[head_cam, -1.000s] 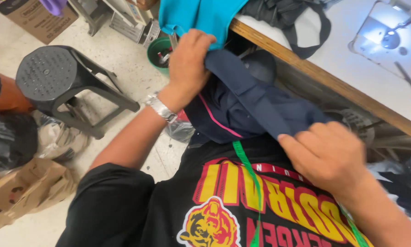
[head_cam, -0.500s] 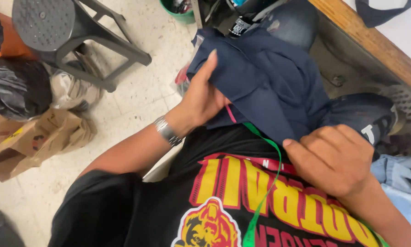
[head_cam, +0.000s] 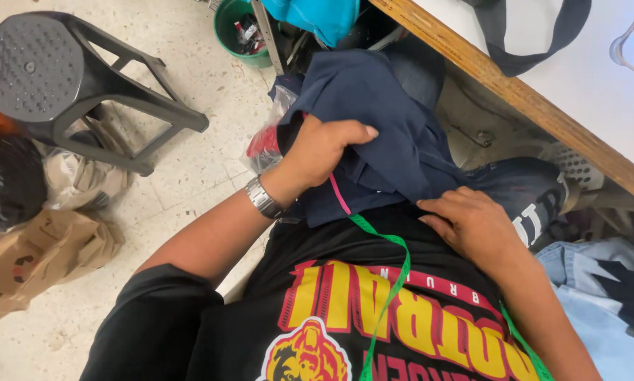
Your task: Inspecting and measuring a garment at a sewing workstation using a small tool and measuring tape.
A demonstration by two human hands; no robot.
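Garment: the folded navy-blue cloth garment (head_cam: 373, 134) lies bunched on the person's lap, below the wooden edge of the white work table (head_cam: 500, 77).
Left hand: the left hand (head_cam: 324, 148) is clenched on a fold of the garment, nearer the table.
Right hand: the right hand (head_cam: 472, 226) lies flat, fingers loose, pressing the garment's lower edge, farther from the table.
Doing it well: keep the flat hand anchoring, probably, while the gripping hand draws the fold smooth.
Watch: the green measuring tape (head_cam: 387, 282), hanging below the garment, could snag.

black tee (head_cam: 190, 331), silver watch (head_cam: 264, 198), green tape (head_cam: 387, 282)
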